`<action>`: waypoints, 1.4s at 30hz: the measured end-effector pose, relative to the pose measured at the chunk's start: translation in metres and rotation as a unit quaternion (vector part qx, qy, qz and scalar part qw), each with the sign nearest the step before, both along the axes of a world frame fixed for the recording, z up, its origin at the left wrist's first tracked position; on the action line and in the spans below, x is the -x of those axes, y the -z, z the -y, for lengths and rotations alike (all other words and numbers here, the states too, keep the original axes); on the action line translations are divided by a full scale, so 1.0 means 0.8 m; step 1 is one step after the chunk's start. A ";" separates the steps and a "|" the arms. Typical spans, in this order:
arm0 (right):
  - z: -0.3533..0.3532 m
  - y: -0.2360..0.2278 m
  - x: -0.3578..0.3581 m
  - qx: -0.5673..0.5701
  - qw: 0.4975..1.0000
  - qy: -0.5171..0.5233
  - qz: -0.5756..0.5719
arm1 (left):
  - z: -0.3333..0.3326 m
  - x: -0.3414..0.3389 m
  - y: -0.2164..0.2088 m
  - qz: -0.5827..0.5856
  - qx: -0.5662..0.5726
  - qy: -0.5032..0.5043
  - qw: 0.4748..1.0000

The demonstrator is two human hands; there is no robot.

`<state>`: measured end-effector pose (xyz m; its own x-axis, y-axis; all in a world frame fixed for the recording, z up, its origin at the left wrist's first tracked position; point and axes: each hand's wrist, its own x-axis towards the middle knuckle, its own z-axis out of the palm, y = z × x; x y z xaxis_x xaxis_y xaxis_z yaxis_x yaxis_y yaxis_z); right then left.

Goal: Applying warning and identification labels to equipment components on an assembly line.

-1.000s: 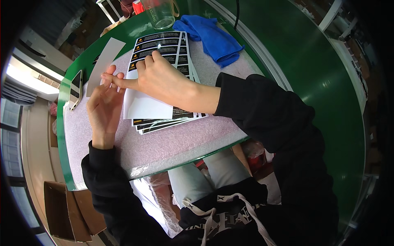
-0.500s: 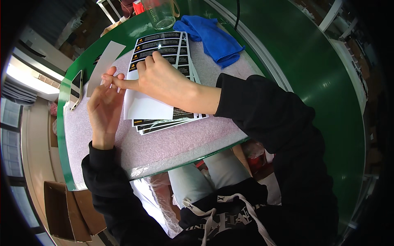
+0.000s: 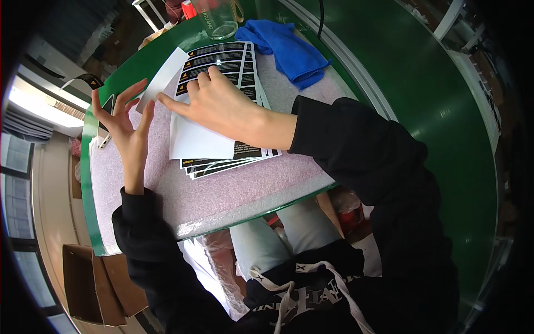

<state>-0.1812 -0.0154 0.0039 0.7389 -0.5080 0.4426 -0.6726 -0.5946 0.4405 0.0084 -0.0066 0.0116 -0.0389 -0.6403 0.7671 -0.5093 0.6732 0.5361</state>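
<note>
Left hand [image 3: 127, 125] is hanging over the left part of the foam mat [image 3: 250, 192], fingers spreading wide, thumb well apart from index; a black label strip [image 3: 92, 81] with a yellow mark is curling out at the index fingertip, over the tabletop's [image 3: 136, 64] left edge. Right hand [image 3: 219, 106] is resting over the stack of printed sheets [image 3: 222, 62] mid-mat, back up, one digit pointing left at the near end of a white strip [image 3: 162, 78]; can't tell if it's gripping it. White strip is slanting off the stack's left side toward the tabletop's far edge. A white sheet [image 3: 203, 145] is lying across the stack under the right hand. Room: bare mat is running between stack and front edge, plus a gap from stack to the mat's right edge, with the right sleeve [image 3: 361, 150] crossing there. Obstacles: phone [image 3: 104, 133] is sitting by the left edge, partly behind the left hand; blue cloth [image 3: 286, 53] is covering the mat's far right corner; clear glass jar [image 3: 219, 28] is standing beyond the stack; metal rail [image 3: 350, 61] is running past the mat's right side.
</note>
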 end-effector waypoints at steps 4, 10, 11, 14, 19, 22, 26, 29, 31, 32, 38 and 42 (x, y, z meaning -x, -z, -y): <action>0.002 0.002 0.002 0.014 1.000 -0.010 0.010 | -0.006 0.008 -0.004 0.123 0.036 -0.002 0.992; -0.002 -0.003 -0.001 0.018 1.000 -0.016 0.011 | -0.013 0.003 -0.010 0.176 0.026 -0.037 0.983; -0.001 -0.002 0.001 0.021 1.000 -0.016 0.009 | -0.011 0.004 -0.009 0.180 0.020 -0.036 0.983; 0.001 0.001 0.003 0.028 0.999 -0.016 0.003 | -0.009 0.006 -0.005 0.184 0.005 -0.030 0.983; 0.001 0.003 0.002 0.035 0.999 -0.023 0.009 | -0.009 0.004 -0.003 0.194 -0.002 -0.027 0.981; 0.002 0.003 0.001 0.031 0.999 -0.027 0.013 | -0.011 0.005 -0.006 0.222 0.018 -0.040 0.974; 0.002 0.003 0.000 0.018 0.999 -0.027 0.002 | -0.012 0.005 -0.008 0.274 0.054 -0.062 0.958; 0.001 0.000 0.000 0.011 1.000 -0.022 -0.015 | -0.012 0.003 -0.006 0.286 0.058 -0.064 0.954; -0.001 -0.002 0.001 0.001 0.999 -0.023 -0.022 | -0.011 0.003 -0.003 0.283 0.059 -0.055 0.956; -0.001 -0.002 0.001 -0.004 0.999 -0.024 -0.025 | -0.012 0.004 -0.003 0.282 0.059 -0.051 0.956; 0.000 0.000 0.000 0.001 0.999 -0.023 -0.026 | -0.016 0.005 -0.005 0.323 0.095 -0.069 0.939; 0.000 0.001 0.000 0.003 0.999 -0.019 -0.026 | -0.014 0.006 -0.004 0.310 0.116 -0.067 0.941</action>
<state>-0.1810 -0.0158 0.0031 0.7799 -0.4762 0.4062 -0.6255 -0.6168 0.4779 0.0038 0.0043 0.0146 -0.4558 -0.4893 0.7436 -0.7641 0.6435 -0.0449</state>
